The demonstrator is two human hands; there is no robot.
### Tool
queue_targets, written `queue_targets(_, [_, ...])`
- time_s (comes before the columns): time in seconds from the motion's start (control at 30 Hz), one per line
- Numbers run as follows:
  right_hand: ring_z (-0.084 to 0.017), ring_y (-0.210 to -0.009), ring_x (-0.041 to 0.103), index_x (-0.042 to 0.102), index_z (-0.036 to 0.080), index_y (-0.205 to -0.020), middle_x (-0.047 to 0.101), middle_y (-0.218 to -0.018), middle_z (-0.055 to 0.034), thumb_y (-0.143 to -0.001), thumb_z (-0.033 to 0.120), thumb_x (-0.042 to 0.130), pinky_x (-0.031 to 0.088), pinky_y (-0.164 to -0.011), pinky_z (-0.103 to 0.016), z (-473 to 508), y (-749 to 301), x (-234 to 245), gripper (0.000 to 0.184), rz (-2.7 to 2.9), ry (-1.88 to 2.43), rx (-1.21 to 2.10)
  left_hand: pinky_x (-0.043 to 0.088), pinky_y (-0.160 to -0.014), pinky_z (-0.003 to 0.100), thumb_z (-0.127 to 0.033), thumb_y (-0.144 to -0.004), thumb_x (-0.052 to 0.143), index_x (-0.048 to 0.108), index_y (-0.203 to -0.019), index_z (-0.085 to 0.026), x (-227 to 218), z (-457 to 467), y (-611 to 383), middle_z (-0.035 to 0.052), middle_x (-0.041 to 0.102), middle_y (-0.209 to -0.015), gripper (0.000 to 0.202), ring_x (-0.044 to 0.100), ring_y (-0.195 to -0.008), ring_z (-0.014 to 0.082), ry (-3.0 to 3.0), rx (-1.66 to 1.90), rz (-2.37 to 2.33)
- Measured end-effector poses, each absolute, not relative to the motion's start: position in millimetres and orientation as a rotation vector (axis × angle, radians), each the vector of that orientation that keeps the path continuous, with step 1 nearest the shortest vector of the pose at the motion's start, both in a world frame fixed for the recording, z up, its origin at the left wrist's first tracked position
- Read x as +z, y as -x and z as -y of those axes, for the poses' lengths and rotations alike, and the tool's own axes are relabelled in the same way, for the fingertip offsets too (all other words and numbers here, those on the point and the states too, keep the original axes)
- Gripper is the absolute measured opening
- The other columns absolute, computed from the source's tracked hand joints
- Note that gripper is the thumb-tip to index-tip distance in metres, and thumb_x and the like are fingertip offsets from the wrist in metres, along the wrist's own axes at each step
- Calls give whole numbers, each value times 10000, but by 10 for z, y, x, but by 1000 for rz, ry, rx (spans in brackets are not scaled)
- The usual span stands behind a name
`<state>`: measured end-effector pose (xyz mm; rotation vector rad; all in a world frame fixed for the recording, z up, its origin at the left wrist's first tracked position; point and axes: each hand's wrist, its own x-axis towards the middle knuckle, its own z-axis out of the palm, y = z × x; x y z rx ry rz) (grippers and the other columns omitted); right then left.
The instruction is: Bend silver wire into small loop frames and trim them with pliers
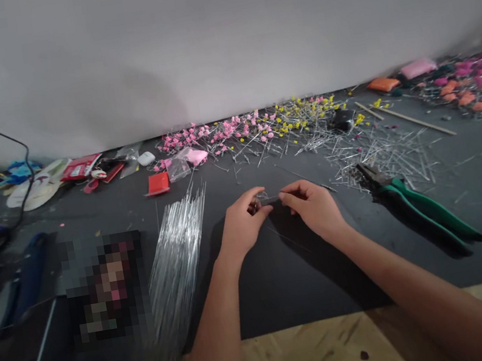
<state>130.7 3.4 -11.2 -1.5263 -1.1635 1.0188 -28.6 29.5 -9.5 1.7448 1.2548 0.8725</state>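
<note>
Both my hands meet over the middle of the black mat (282, 260). My left hand (243, 224) pinches one end of a thin wire (268, 200), with a small dark bit at its fingertips. My right hand (312, 205) pinches the other end of the same wire. The fingers of both hands are closed. A long bundle of silver wires (176, 265) lies just left of my left hand. Green-handled pliers (416, 208) lie to the right of my right hand.
Cut wire pieces (379, 154) are scattered behind the pliers. Pink and yellow bead-tipped stems (250, 126) lie along the white wall. Orange and pink pieces (470, 86) sit far right. A red packet (158, 183), white case (145, 158) and black cable (8, 145) are at left.
</note>
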Motion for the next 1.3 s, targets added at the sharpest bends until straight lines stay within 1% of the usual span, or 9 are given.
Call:
queue_targets(0.17, [-135, -566, 540, 663, 191, -787, 634, -649, -9, -709, 429, 615, 407, -533, -261, 13, -1377, -106, 255, 1211, 1580, 947, 421, -593, 235, -276, -695, 646, 551, -1071, -205, -104, -323, 255, -18, 564, -720, 394, 530, -603, 97, -1334, 1074, -1161])
queue_targets(0.3, [-148, -641, 566, 653, 198, -828, 652, -734, -22, -734, 400, 599, 437, -595, -274, 38, -1367, -121, 230, 1202, 1572, 907, 463, -577, 242, -250, -693, 654, 502, -1024, -196, -80, -308, 193, -11, 592, -749, 368, 584, -603, 105, -1149, 1156, -1055])
queue_targets(0.43, [-154, -721, 572, 637, 201, -827, 630, -906, -52, -758, 377, 574, 455, -648, -287, 46, -1382, -130, 199, 1223, 1560, 841, 505, -612, 281, -231, -715, 638, 433, -959, -201, -79, -297, 171, 31, 638, -878, 320, 621, -638, 120, -1038, 1227, -977])
queue_targets(0.5, [-157, -748, 568, 632, 204, -814, 614, -947, -55, -765, 375, 564, 454, -665, -288, 54, -1393, -127, 190, 1239, 1568, 795, 519, -643, 309, -232, -732, 624, 416, -956, -209, -86, -301, 180, 39, 646, -918, 307, 635, -675, 133, -996, 1255, -958])
queue_targets(0.67, [-143, -649, 534, 610, 199, -828, 613, -771, -28, -767, 397, 554, 430, -592, -267, 86, -1382, -117, 214, 1182, 1597, 846, 521, -748, 367, -214, -750, 605, 445, -1031, -226, -98, -324, 215, 20, 644, -911, 324, 646, -766, 149, -931, 1320, -938])
queue_targets(0.8, [-130, -607, 507, 590, 201, -810, 587, -707, -9, -756, 382, 559, 406, -555, -252, 98, -1356, -117, 191, 1129, 1561, 908, 515, -788, 369, -208, -751, 603, 525, -970, -183, -98, -331, 213, 39, 649, -906, 234, 643, -804, 156, -894, 1320, -928])
queue_targets(0.93, [-120, -602, 491, 575, 203, -798, 561, -688, 6, -753, 346, 562, 393, -551, -241, 94, -1347, -121, 151, 1101, 1538, 934, 510, -806, 369, -204, -764, 593, 551, -947, -172, -81, -317, 201, 45, 656, -898, 190, 643, -827, 162, -863, 1304, -887])
queue_targets(1.1, [-118, -596, 481, 572, 205, -798, 556, -691, 8, -750, 330, 559, 386, -548, -243, 91, -1344, -120, 135, 1104, 1543, 942, 501, -827, 381, -225, -802, 549, 562, -952, -174, -60, -287, 187, 54, 655, -935, 158, 639, -855, 168, -853, 1234, -851])
queue_targets(1.3, [-111, -595, 470, 568, 206, -782, 542, -680, 13, -745, 307, 561, 388, -545, -232, 98, -1346, -105, 108, 1085, 1524, 941, 497, -840, 370, -222, -796, 566, 596, -945, -178, -81, -272, 170, 52, 661, -956, 159, 631, -891, 172, -855, 1201, -810])
